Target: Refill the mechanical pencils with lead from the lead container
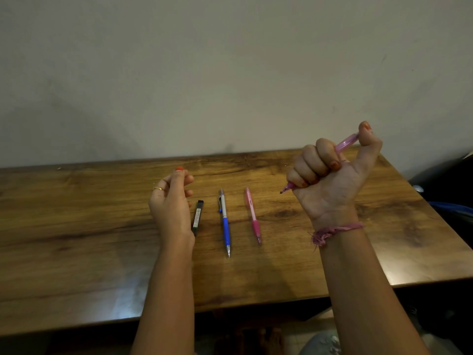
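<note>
Right hand (330, 175) fists purple pencil (345, 144), thumb on cap; left hand (172, 201) loosely curled, seemingly empty, by lead container (198, 217); hard clicking risks snapped lead.

The wooden table (76, 226) lies bare to the left and along the near edge, wide room for a hand. In the middle, a black lead box (198, 217), a blue pencil (225, 222) and a pink pencil (253, 216) lie side by side with narrow gaps. The left hand (171, 201) hangs just beside the box, crowding its left side.
</note>
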`<state>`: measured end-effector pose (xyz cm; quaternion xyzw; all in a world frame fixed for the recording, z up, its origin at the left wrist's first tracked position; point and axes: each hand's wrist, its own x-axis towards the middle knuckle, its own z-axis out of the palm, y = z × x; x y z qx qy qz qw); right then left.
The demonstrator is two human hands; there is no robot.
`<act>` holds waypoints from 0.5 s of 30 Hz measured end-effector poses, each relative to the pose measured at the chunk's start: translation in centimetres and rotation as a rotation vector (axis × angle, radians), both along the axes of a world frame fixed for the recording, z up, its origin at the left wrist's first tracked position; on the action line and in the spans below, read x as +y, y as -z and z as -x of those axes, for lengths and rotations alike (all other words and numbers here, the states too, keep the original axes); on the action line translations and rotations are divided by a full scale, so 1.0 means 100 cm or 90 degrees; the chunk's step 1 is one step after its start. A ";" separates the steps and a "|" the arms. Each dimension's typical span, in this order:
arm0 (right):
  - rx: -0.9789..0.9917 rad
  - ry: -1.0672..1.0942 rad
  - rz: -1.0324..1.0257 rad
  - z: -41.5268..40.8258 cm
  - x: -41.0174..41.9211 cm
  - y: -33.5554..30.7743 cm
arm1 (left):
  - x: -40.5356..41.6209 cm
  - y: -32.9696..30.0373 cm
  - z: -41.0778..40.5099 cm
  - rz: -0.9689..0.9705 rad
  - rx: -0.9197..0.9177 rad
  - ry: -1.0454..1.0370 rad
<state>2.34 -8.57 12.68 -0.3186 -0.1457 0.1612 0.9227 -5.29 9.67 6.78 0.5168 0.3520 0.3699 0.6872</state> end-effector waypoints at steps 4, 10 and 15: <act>0.008 -0.002 0.000 0.000 0.000 0.000 | 0.000 0.000 0.000 -0.001 0.001 0.001; 0.009 -0.008 -0.002 0.001 0.001 -0.001 | 0.000 0.000 0.000 0.000 0.003 0.003; 0.000 -0.009 0.016 0.002 0.001 -0.001 | 0.000 0.001 0.000 -0.003 0.003 0.001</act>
